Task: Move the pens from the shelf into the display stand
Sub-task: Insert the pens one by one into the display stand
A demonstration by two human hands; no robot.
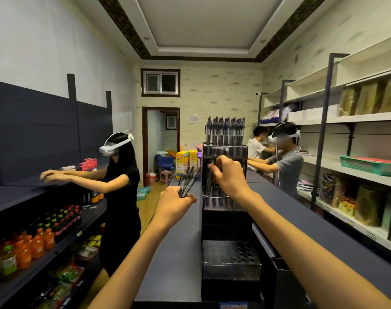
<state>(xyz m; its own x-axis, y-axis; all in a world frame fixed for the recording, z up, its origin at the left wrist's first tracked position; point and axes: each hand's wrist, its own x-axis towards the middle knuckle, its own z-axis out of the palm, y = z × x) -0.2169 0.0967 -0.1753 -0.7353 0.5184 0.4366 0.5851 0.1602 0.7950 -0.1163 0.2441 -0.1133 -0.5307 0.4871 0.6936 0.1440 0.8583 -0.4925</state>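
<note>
A black tiered display stand (225, 219) stands on the dark shelf top (181, 253) in front of me. Its top tier holds a row of dark pens (225, 130) standing upright, and its lowest tier (231, 253) shows open round holes. My left hand (172, 204) grips a bunch of several dark pens (189, 179) that fan up and to the right, left of the stand. My right hand (227, 175) pinches a single pen (211, 172) pointing down over the stand's middle tier, where several pens stand.
A person in a headset reaches onto the dark left shelves (34, 192), above rows of drink bottles (34, 241). Two more people (284, 159) work at the white right shelves (357, 172) stocked with bags and a green tray (371, 165). A doorway (162, 141) lies ahead.
</note>
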